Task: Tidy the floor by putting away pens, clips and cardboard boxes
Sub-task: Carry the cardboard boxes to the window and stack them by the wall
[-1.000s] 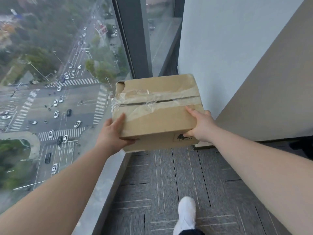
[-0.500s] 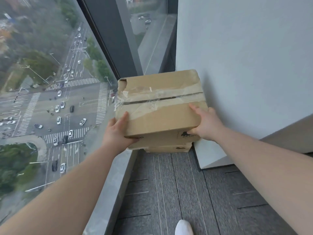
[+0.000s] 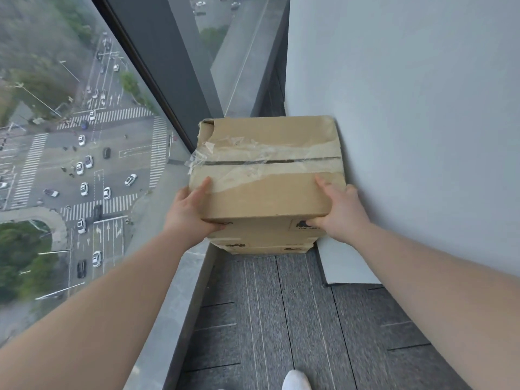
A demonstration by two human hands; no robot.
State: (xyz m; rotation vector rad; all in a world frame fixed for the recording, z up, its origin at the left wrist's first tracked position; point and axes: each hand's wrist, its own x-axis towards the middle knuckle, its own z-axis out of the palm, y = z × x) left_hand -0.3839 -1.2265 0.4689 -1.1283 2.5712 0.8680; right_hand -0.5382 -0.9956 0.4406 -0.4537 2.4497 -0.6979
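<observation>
A brown cardboard box (image 3: 267,192) with torn clear tape across its top flaps is held out in front of me. My left hand (image 3: 188,209) grips its near left corner, thumb on top. My right hand (image 3: 340,212) grips the near right corner the same way. Directly under it lie other cardboard boxes (image 3: 264,247), stacked in the corner between the window and the white wall; only their front edges show. The held box sits on or just above that stack; I cannot tell whether it touches.
A floor-to-ceiling window (image 3: 84,164) with a grey sill (image 3: 168,305) runs along the left. A white wall (image 3: 408,136) closes the right side, with its end face (image 3: 349,263) near the stack. Grey striped carpet (image 3: 281,319) lies below, and my white shoe (image 3: 295,381) shows at the bottom.
Both hands have carried the box forward into the corner and lowered it over the stacked boxes. My view has come closer to the wall.
</observation>
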